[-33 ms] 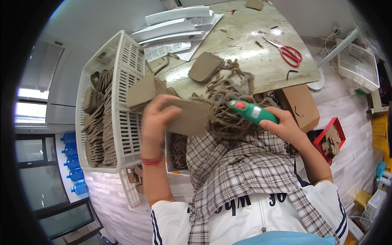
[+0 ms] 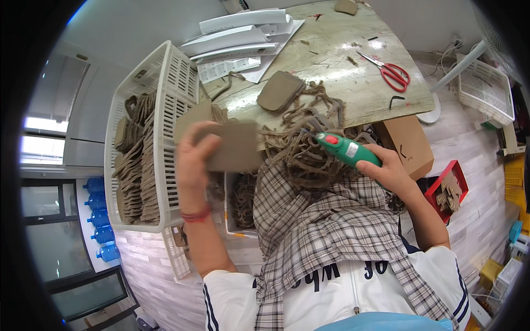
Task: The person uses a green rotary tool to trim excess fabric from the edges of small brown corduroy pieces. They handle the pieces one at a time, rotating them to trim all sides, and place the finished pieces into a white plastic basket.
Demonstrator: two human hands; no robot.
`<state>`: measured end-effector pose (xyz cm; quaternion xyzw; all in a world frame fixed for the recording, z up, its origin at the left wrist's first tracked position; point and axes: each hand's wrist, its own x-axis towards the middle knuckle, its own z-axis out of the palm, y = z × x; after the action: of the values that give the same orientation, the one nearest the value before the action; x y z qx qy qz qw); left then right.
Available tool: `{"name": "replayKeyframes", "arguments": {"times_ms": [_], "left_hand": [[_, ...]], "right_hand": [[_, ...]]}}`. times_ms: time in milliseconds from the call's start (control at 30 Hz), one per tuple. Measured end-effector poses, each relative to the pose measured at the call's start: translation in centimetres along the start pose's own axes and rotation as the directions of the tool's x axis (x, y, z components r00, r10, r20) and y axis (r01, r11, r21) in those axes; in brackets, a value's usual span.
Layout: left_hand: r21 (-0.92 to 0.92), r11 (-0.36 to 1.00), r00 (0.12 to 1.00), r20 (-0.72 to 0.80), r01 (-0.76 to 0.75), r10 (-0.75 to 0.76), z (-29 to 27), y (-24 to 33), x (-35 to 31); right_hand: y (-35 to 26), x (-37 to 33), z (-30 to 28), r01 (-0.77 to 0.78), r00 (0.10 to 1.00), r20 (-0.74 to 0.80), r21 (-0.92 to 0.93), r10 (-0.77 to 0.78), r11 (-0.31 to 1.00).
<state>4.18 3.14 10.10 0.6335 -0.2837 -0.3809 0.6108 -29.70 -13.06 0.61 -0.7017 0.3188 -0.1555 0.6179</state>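
My left hand grips a flat brown rounded pad by its left edge; hand and pad are a little blurred. In my right hand is a green handheld power tool with a red button, its tip toward the middle. Below and beyond that tip lies a tangled heap of brown offcut strips, partly on my checked apron. A small stack of similar pads rests on the table behind the heap. More pads stand just beyond my left hand, partly hidden by it.
A white slatted crate with rows of brown pads stands at left. On the worn table lie red-handled scissors, a hex key and white papers. A cardboard box and a red tray are at right.
My left hand has moved left with the pad, away from the strips and the tool. The right hand with the tool is nearly unmoved.
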Motion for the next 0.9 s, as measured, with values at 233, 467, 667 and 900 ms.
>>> {"name": "replayKeyframes", "arguments": {"times_ms": [233, 467, 667, 900], "left_hand": [[0.529, 0.843, 0.905, -0.304, -0.099, 0.297, -11.1, 0.3, 5.8], [0.950, -0.060, 0.619, 0.246, -0.306, 0.746, -1.3, -1.9, 6.8], [0.978, 0.111, 0.925, 0.125, -0.176, 0.359, 3.5, -12.7, 14.4], [0.917, 0.384, 0.889, -0.086, -0.106, 0.450, 5.7, -15.2, 14.8]], "right_hand": [[0.7, -0.1, 0.3, -0.021, 0.999, -0.033, 0.101, 0.024, 0.995], [2.3, -0.9, -1.3, -0.037, 0.989, -0.138, 0.112, 0.052, 0.993], [2.4, -1.3, -1.3, -0.025, 0.983, -0.177, 0.122, 0.047, 0.992], [2.8, -1.4, -1.1, -0.057, 0.966, -0.247, 0.098, 0.080, 0.994]]}}
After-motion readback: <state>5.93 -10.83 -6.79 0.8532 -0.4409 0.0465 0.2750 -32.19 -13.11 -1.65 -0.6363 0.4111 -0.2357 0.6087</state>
